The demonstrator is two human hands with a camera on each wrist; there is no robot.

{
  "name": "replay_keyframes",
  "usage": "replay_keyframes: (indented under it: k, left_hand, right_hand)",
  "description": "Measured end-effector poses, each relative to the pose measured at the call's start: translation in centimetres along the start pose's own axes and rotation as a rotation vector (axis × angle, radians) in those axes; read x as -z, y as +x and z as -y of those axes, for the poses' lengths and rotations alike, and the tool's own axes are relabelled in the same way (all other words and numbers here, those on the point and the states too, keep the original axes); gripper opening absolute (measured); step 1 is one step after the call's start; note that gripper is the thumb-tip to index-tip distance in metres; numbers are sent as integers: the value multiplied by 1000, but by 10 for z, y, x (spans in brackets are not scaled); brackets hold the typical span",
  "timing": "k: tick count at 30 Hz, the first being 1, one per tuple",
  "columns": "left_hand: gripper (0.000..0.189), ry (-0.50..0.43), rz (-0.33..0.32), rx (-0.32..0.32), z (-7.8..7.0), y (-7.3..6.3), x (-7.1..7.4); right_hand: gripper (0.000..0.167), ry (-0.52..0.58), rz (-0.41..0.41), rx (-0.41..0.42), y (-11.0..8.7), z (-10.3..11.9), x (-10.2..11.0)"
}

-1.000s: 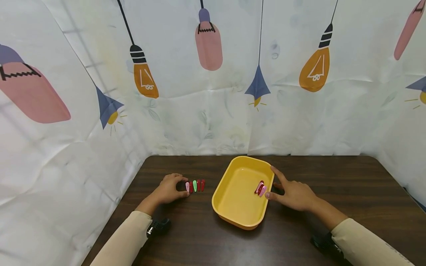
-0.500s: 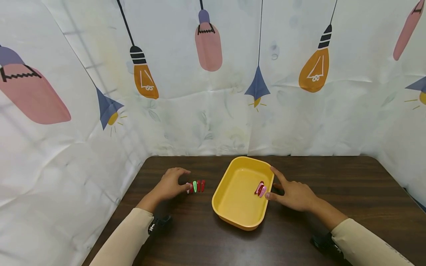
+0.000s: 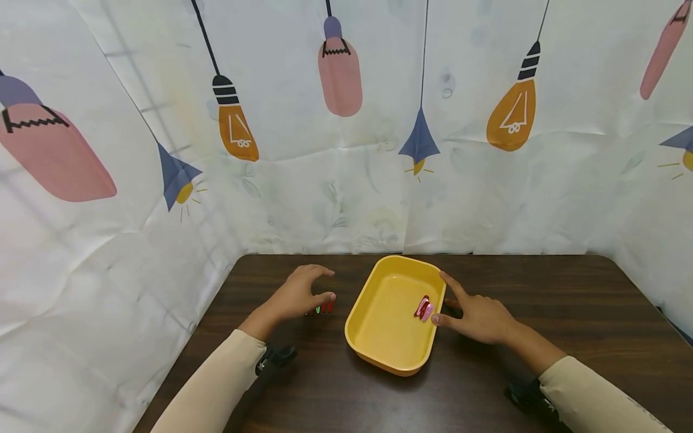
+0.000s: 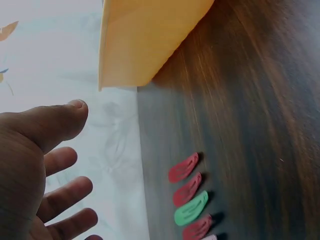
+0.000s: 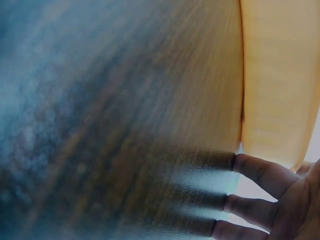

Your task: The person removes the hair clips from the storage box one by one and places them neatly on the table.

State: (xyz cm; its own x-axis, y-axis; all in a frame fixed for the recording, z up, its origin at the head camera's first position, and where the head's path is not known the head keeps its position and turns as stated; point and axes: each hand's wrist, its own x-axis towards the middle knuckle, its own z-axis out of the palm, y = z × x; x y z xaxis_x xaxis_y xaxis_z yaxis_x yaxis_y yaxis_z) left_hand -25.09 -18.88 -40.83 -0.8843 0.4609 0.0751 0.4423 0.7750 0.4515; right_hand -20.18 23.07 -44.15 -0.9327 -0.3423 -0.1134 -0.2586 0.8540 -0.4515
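Observation:
My left hand [image 3: 300, 294] hovers over a short row of snap hair clips [image 3: 329, 307], thumb and fingers spread with nothing between them. The left wrist view shows the row better: two red clips [image 4: 183, 168], a green clip [image 4: 191, 209], another red one [image 4: 198, 228] and the edge of a pink one. To the right stands a yellow plastic tray [image 3: 373, 343]. Inside it, against the right side, lies a small pile of red and pink hair clips [image 3: 423, 308]. My right hand [image 3: 476, 316] touches the tray's right rim with straight index finger and thumb; its other fingers rest low beside the wall.
Everything is on a dark brown wooden table [image 3: 541, 300]. A white curtain [image 3: 335, 198] printed with lamps and bulbs hangs behind the table's far edge and along the left side. A dark wrist camera [image 3: 276, 358] hangs under the left sleeve.
My left hand has lifted from the left end of the clip row and moved right and away from me, now covering most of the row. The right hand and tray have stayed put.

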Motion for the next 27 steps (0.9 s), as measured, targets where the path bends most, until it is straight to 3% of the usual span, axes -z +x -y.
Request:
replay_keyframes:
  k: [6, 27]
  left_hand:
    - [53, 11, 11, -37, -9, 10, 0]
    - [53, 44, 88, -161, -61, 47, -9]
  right_hand:
    - [105, -6, 2, 3, 1, -1, 0]
    - [104, 10, 2, 7, 1, -1, 0]
